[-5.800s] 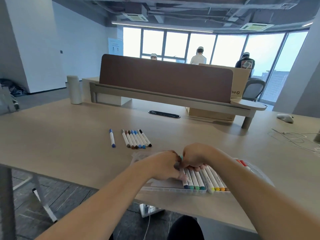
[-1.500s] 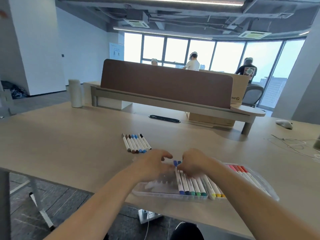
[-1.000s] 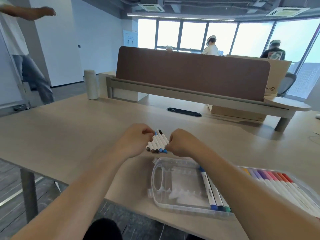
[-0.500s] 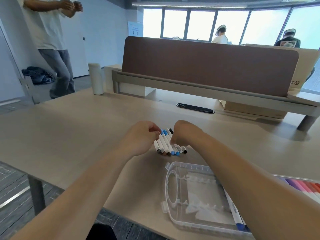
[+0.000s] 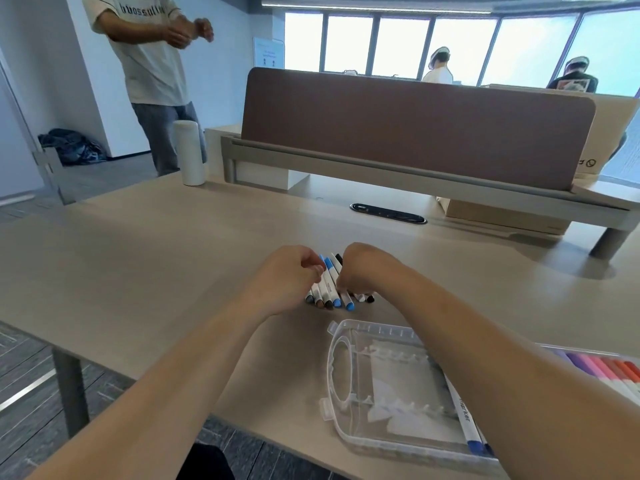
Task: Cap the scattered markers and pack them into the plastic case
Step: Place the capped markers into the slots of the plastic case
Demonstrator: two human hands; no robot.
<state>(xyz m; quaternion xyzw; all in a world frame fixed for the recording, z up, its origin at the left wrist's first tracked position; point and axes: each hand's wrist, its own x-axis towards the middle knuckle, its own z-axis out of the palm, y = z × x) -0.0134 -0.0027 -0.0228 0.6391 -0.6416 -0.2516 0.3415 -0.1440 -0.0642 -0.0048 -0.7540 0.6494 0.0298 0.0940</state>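
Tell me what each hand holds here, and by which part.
The left hand and right hand pinch the bunch of loose markers from either side, around mid-barrel; which ones each grips cannot be told.

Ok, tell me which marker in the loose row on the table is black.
The rightmost marker, by the right hand; its neighbours show blue, brown or grey ends.

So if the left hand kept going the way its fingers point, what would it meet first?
The loose markers lying in a row on the desk. The left hand points rightward at them, and its curled fingers seem to pinch their left edge. Just beyond is the right hand.
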